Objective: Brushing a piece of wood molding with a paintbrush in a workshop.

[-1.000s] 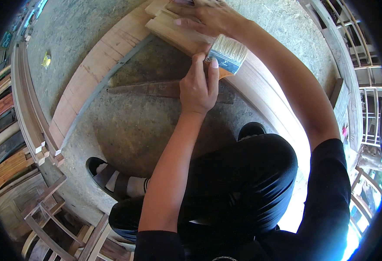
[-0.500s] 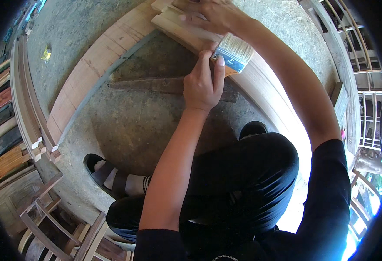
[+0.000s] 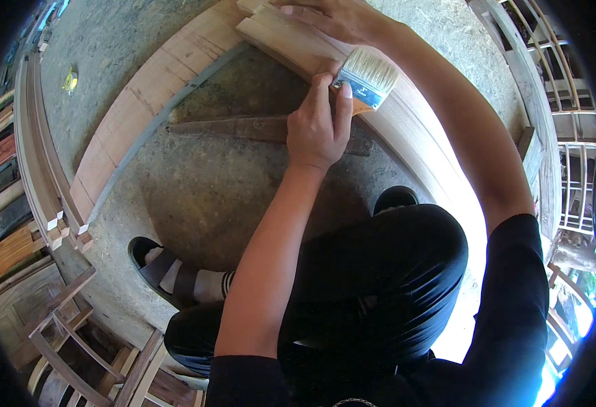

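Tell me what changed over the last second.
The left hand carried the brush up and rightward along the plank. The right hand slid slightly up on the plank. Both grips are unchanged, and the curved frame stayed put.

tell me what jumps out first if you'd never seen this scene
A broad paintbrush with pale bristles, gripped in the left hand, sits against a pale curved wooden frame near the top centre. The right hand presses on that frame at the top edge, above grey concrete floor.
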